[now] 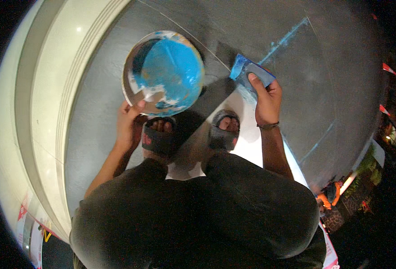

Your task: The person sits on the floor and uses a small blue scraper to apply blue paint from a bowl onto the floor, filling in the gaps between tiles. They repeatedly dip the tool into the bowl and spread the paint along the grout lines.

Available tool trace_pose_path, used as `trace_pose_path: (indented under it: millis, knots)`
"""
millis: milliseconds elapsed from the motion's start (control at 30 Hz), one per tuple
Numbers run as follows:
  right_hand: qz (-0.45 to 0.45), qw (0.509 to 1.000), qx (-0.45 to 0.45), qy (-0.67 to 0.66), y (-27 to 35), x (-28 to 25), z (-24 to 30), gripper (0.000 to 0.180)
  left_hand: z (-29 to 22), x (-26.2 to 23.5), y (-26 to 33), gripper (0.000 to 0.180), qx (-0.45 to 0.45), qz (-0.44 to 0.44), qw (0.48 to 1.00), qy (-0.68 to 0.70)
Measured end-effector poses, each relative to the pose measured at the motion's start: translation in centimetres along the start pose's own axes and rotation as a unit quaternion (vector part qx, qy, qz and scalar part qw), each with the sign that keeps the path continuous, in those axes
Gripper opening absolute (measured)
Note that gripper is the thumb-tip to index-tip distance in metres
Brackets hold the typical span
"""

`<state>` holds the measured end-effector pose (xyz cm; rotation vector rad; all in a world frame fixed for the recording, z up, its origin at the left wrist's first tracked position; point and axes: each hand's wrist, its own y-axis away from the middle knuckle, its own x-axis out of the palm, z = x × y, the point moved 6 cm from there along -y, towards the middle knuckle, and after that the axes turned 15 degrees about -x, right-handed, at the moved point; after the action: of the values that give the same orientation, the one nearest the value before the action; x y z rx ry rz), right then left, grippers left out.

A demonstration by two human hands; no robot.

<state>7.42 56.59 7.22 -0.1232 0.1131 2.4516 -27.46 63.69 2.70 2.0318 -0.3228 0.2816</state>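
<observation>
My left hand (133, 121) grips the near rim of a round tub (127, 76), fingers closed with the thumb over the edge. Wet blue paste (175, 67) coats much of the tub's inside, with white and tan smears around the rim. To the right, my right hand (268, 101) is closed around a flat blue spreader (259, 75), thumb on its upper face. Bright blue paste covers the spreader's left end. That end points toward the tub, apart from it, above the grey floor (238, 22).
A blue streak (287, 36) runs along a floor joint beyond the spreader, and a fainter blue line (318, 142) lies at right. My sandalled feet (226, 130) stand below the tub. A pale curved wall (50, 89) borders the left. A person in orange (331, 195) is at far right.
</observation>
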Motion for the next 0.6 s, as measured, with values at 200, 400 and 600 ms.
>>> trace_pose_path:
  millis: [200,400,600]
  knots:
    - [0.063,0.917,-0.170,0.354,1.3,-3.1,-2.6,0.039,4.9,-3.5,1.2,0.048,-0.099,0.006,0.993,0.063]
    - [0.171,0.846,-0.248,0.439,3.2,0.8,-4.7,0.064,8.2,-5.2,2.2,0.054,-0.145,0.019,0.985,0.096]
    - [0.263,0.808,-0.187,0.493,5.2,2.3,-7.5,0.056,9.3,-5.3,1.6,0.059,-0.164,0.028,0.977,0.136]
